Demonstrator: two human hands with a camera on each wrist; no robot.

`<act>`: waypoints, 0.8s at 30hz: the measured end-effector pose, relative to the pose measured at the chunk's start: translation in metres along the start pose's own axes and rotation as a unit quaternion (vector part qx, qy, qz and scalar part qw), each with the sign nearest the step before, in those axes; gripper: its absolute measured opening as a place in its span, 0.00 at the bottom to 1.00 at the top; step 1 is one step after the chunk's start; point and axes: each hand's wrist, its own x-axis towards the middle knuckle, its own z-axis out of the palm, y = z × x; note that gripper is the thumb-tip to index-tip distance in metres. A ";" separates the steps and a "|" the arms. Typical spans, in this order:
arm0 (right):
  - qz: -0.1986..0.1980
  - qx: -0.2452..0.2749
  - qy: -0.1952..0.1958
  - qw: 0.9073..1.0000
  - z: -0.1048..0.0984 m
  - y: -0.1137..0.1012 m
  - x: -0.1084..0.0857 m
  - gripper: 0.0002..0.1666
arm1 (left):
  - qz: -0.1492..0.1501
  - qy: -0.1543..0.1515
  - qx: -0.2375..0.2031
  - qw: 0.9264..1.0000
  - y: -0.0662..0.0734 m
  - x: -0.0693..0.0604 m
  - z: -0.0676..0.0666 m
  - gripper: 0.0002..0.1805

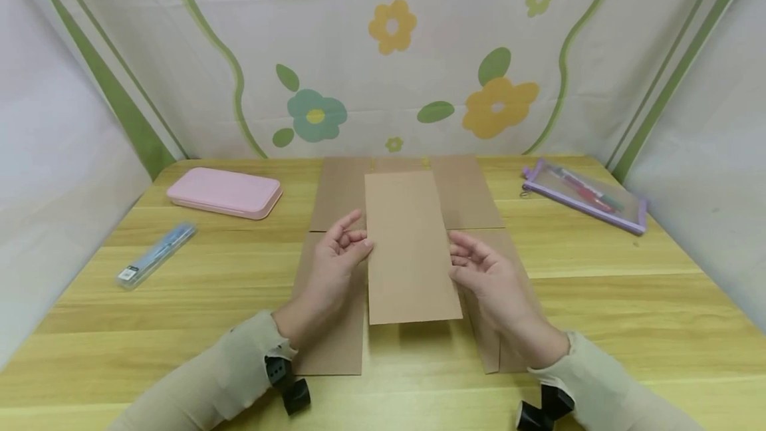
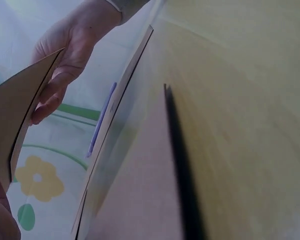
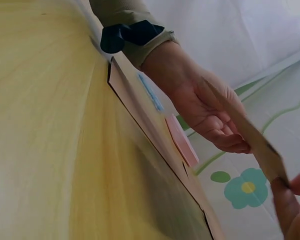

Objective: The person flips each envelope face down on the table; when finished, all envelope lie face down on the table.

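Observation:
A plain brown rectangular cardboard piece (image 1: 409, 248) is held between both hands above the table, its near end raised and casting a shadow. My left hand (image 1: 332, 261) pinches its left edge with thumb and fingers. At the right edge, my right hand (image 1: 497, 285) grips with its thumb and curled fingers. Beneath lies a larger flat brown cardboard sheet (image 1: 473, 195) with several panels, split by slits; the held piece hides its middle. Whether the two are joined cannot be seen. The left wrist view shows the held cardboard (image 2: 15, 110) bent along its length.
On the left of the wood-grain table (image 1: 239, 351) are a pink case (image 1: 224, 191) and a clear blue slim box (image 1: 157, 255). A purple-edged clear zip pouch (image 1: 586, 195) with pens lies at the right. A flower-printed curtain (image 1: 335, 32) hangs behind.

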 end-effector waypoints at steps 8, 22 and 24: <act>0.062 -0.094 -0.087 0.990 -0.010 0.000 0.005 0.49 | -0.073 -0.051 0.059 0.994 -0.005 -0.001 -0.011 0.40; 0.122 -0.177 -0.155 0.964 -0.018 0.011 0.016 0.53 | -0.150 -0.165 0.209 0.952 -0.009 0.000 -0.020 0.42; 0.129 -0.186 -0.155 0.962 -0.018 0.014 0.017 0.53 | -0.153 -0.172 0.226 0.946 -0.009 0.000 -0.020 0.42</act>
